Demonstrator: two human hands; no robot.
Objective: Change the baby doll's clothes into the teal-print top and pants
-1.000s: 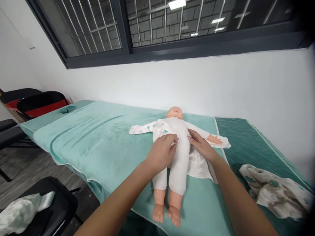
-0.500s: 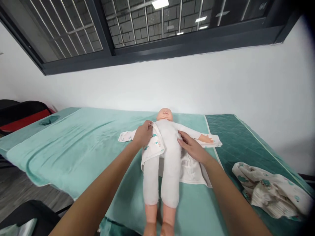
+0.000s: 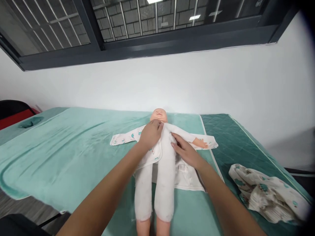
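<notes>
A baby doll with a white cloth body lies face up, its head toward the wall. Under and partly around it is a white baby shirt with a green print. One sleeve covers the arm at the left; the other lies spread beneath the doll's bare hand. My left hand is closed on the shirt's front flap at the upper chest, below the chin. On the doll's side at the right rests my right hand, fingers apart and touching the white body.
The padded table wears a light green cover, with a darker quilted green one at the right. On that lies a crumpled printed cloth. A white wall and barred window stand behind; a black-and-red chair is at left.
My left hand has drawn the shirt flap across the chest toward the right and up to the neck. My right hand stays at the doll's side. The view has shifted slightly.
</notes>
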